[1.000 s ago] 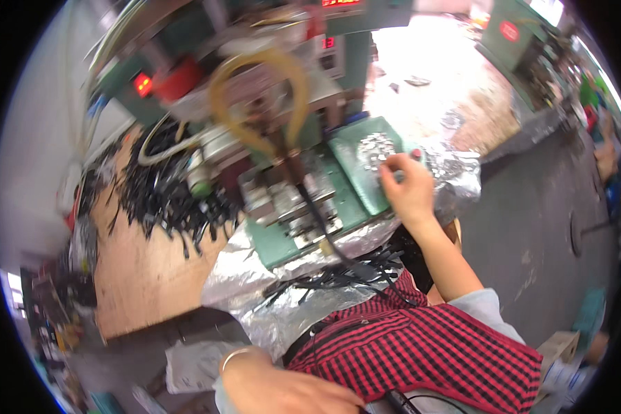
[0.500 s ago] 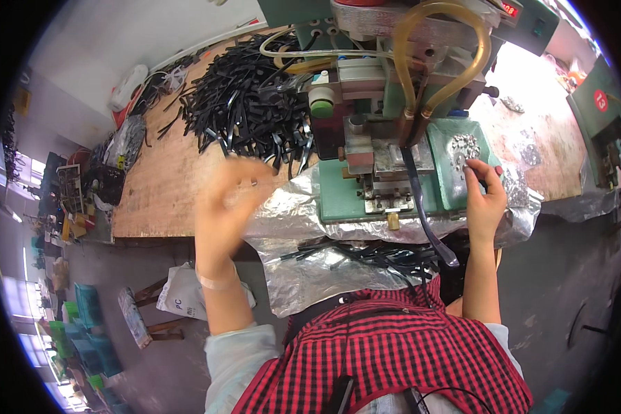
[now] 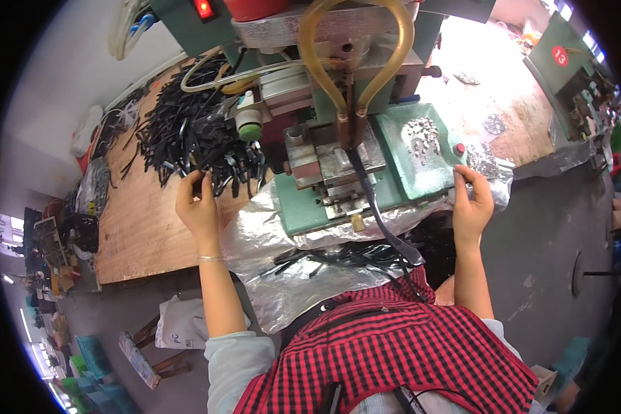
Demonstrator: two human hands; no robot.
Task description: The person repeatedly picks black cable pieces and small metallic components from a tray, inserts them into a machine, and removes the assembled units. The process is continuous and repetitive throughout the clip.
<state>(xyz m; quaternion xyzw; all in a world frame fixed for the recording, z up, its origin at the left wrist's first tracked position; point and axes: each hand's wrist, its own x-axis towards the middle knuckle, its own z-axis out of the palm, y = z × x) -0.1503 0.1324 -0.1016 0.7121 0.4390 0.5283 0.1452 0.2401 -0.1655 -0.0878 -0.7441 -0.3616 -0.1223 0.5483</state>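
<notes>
My left hand is at the near edge of a heap of black eyeglass temples, thumb and fingers pinched on the end of one. My right hand is beside the right edge of a green tray. Its thumb and forefinger are pressed together; anything between them is too small to make out. Small metal pieces lie in the tray. Between my hands stands a bench machine, with one dark eyeglass temple reaching from its clamp down toward me, curved tip lowest.
Looped amber tubing hangs over the machine's front. A red button sits right of the tray. Silvery sheeting covers the bench edge and drapes toward my lap, with more black temples on it. A wooden stool stands lower left.
My left hand has moved left from beside the machine to the temple heap. My right hand has drawn back from the metal pieces to the tray's edge. The whole view has shifted.
</notes>
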